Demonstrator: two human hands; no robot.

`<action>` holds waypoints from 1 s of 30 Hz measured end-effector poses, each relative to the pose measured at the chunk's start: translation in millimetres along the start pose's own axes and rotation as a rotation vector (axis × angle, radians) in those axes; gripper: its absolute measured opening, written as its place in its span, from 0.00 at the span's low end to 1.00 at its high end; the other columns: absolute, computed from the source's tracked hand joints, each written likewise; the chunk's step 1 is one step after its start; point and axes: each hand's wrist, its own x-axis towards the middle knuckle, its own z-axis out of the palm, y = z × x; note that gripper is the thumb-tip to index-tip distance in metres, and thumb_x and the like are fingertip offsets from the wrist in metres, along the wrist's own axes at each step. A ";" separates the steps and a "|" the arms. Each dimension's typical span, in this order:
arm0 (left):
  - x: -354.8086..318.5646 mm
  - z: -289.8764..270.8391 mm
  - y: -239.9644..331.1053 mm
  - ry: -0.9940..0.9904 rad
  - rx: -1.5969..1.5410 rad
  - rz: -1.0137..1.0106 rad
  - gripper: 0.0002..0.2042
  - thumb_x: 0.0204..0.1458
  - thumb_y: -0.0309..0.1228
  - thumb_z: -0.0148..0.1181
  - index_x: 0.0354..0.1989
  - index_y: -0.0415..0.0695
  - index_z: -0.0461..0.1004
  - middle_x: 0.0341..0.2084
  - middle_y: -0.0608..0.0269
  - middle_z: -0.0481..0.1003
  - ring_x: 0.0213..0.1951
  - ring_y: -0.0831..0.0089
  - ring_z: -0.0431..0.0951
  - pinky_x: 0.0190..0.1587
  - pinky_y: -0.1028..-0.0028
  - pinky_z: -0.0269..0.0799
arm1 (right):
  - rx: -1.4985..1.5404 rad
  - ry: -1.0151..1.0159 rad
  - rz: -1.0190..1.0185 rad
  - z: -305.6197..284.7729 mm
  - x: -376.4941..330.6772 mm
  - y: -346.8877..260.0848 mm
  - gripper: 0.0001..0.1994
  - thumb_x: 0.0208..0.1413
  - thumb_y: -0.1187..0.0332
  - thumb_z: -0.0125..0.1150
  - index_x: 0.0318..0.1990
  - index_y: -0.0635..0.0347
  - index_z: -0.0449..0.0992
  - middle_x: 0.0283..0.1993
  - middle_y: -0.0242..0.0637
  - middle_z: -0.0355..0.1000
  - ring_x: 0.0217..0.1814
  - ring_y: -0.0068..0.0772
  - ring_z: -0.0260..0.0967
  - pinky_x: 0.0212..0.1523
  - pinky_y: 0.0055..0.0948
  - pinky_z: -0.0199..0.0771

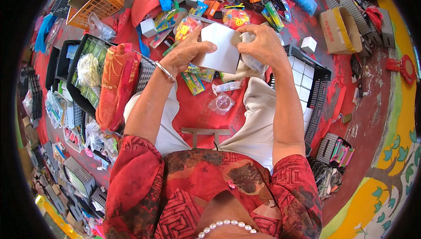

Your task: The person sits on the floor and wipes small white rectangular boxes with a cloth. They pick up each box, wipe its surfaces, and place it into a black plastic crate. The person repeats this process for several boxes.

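Observation:
A white box (pixel 222 54) is held up in front of me between both hands. My left hand (pixel 189 51) grips its left side, the thumb lying across the face. My right hand (pixel 262 46) pinches the upper right edge with thumb and bent fingers. Below the box, on the red floor covering, lie a colourful packet (pixel 193 83) and a clear round plastic piece (pixel 222 103). Just past my hands are plastic bags of bright yellow and red pieces (pixel 236 18). Whatever lies directly behind the box is hidden.
To my right stands a black crate (pixel 323 74) of white boxes, with a single white box (pixel 308 44) beyond it. An open cardboard carton (pixel 340 30) sits farther right. At left are an orange basket (pixel 103 4), a black crate (pixel 74 70) and a red cloth (pixel 115 87).

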 end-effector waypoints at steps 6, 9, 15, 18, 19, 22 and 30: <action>-2.3 0.5 0.6 -0.034 -0.258 -0.145 0.34 0.41 0.42 0.62 0.56 0.38 0.61 0.44 0.55 0.72 0.44 0.68 0.75 0.46 0.69 0.73 | 0.103 0.150 0.202 -4.4 5.6 8.8 0.18 0.34 0.59 0.62 0.36 0.53 0.81 0.30 0.47 0.75 0.34 0.45 0.73 0.40 0.34 0.72; -5.5 -3.0 4.1 -0.044 -0.334 -0.131 0.32 0.42 0.42 0.61 0.55 0.37 0.62 0.45 0.54 0.72 0.46 0.66 0.74 0.48 0.65 0.72 | 0.477 0.209 0.207 -14.9 1.5 8.4 0.18 0.39 0.61 0.65 0.39 0.61 0.79 0.29 0.39 0.77 0.30 0.36 0.74 0.36 0.30 0.73; -1.4 0.2 6.1 -0.066 -0.252 -0.014 0.35 0.41 0.42 0.61 0.57 0.36 0.59 0.47 0.55 0.70 0.47 0.68 0.73 0.48 0.67 0.71 | 0.409 -0.076 -0.001 -6.4 -4.0 -4.3 0.28 0.40 0.63 0.67 0.50 0.68 0.72 0.40 0.40 0.73 0.38 0.24 0.69 0.43 0.26 0.69; 1.1 2.6 5.5 -0.062 -0.197 0.031 0.38 0.39 0.42 0.63 0.58 0.37 0.58 0.47 0.55 0.69 0.48 0.69 0.72 0.49 0.70 0.69 | 0.581 -0.103 0.178 -0.3 -0.7 -8.0 0.28 0.38 0.65 0.66 0.50 0.69 0.71 0.39 0.38 0.73 0.37 0.25 0.69 0.42 0.26 0.69; 0.9 3.1 5.2 -0.032 -0.170 0.042 0.38 0.38 0.41 0.63 0.58 0.36 0.57 0.47 0.55 0.69 0.48 0.68 0.71 0.49 0.69 0.69 | 0.631 -0.118 0.204 0.2 0.7 -8.1 0.27 0.36 0.71 0.62 0.49 0.69 0.72 0.37 0.38 0.73 0.37 0.25 0.69 0.41 0.24 0.69; -0.7 3.6 3.7 0.060 -0.101 0.058 0.38 0.36 0.38 0.65 0.57 0.36 0.57 0.45 0.54 0.68 0.48 0.65 0.71 0.49 0.68 0.68 | 0.604 -0.109 0.205 2.5 3.9 -6.1 0.26 0.34 0.73 0.59 0.48 0.69 0.72 0.36 0.37 0.73 0.36 0.25 0.69 0.40 0.23 0.69; 2.1 2.6 1.1 -0.045 -0.250 -0.024 0.34 0.39 0.38 0.62 0.56 0.37 0.59 0.45 0.54 0.69 0.46 0.66 0.72 0.42 0.67 0.74 | 0.814 0.080 0.352 3.3 6.0 2.1 0.16 0.35 0.76 0.55 0.37 0.66 0.77 0.30 0.37 0.72 0.28 0.25 0.69 0.32 0.23 0.70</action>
